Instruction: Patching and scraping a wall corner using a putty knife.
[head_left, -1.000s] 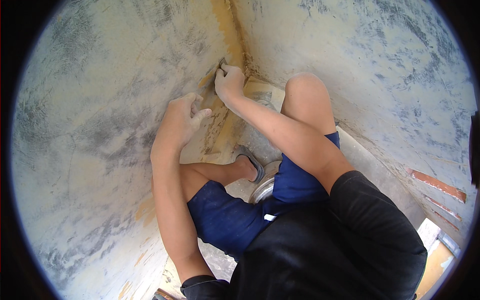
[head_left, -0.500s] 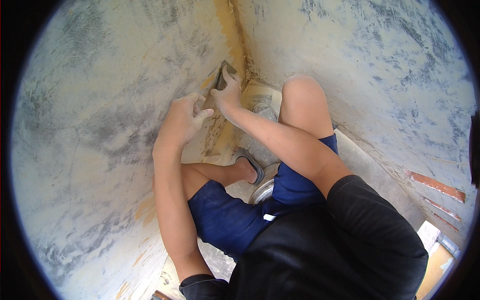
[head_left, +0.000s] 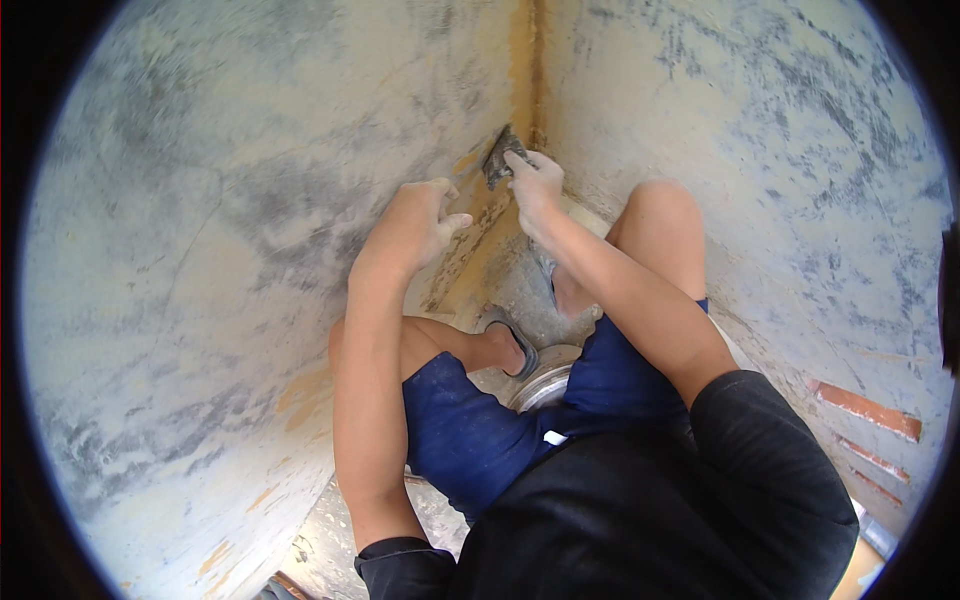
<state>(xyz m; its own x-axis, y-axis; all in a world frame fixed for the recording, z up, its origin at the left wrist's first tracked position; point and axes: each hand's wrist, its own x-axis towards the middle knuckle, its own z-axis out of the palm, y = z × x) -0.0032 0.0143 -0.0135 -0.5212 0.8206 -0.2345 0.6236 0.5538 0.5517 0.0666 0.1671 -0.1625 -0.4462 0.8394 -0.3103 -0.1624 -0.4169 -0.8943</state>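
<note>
My right hand, whitened with dust, pinches a dark, mottled piece of sandpaper by its edge, the thumb lying on top. The sheet is tilted, close to the corner where two walls meet; whether it touches the surface I cannot tell. To the left, my left hand is held near the left wall. Its thumb and forefinger stand apart with nothing between them, while the other fingers are partly hidden behind the hand.
Both walls are pale with grey smudges; a yellowish strip runs along their corner. A round metal-rimmed container sits between my legs, partly covered by my blue shorts. My sandalled foot is near the left wall. Reddish slots mark the right wall.
The view has shifted, so the corner now sits farther right. My right hand has turned the sandpaper, showing more of its face. My left hand stays empty near the wall.
</note>
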